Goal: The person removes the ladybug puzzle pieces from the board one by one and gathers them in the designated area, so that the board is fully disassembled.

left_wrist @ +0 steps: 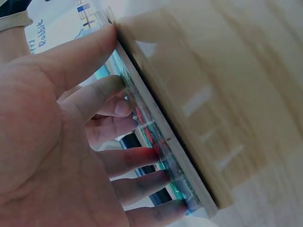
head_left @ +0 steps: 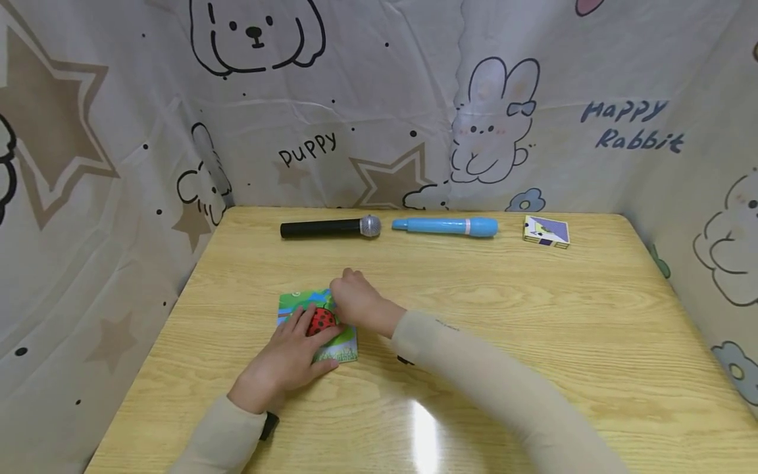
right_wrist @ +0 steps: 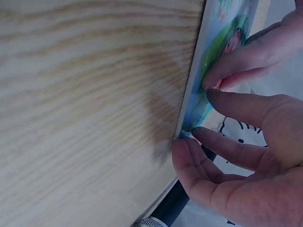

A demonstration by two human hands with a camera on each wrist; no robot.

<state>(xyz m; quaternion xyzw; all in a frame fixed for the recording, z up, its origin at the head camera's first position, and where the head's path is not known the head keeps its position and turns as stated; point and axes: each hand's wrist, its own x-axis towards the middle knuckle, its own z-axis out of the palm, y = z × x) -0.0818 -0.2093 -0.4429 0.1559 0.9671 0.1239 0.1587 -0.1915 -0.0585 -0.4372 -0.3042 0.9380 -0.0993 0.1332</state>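
Observation:
A thin rectangular picture board [head_left: 336,356] with a red, black-spotted ladybug on green and blue lies on the wooden table. My left hand [head_left: 291,352] rests on it from the left, fingers spread and nearly straight, covering part of the ladybug. In the left wrist view its fingertips [left_wrist: 163,177] touch the board's face. At the far right corner is my right hand [head_left: 359,304], with curled fingers gripping the board's edge. The right wrist view shows the right thumb [right_wrist: 236,104] on the picture beside a left finger, and other fingertips [right_wrist: 182,151] at the edge.
Along the back of the table lie a black microphone [head_left: 326,228] with a silver mesh head, a light-blue stick with a rounded end [head_left: 444,226], and a small card box [head_left: 546,231]. Printed cloth [head_left: 355,99] encloses the table at the back and sides.

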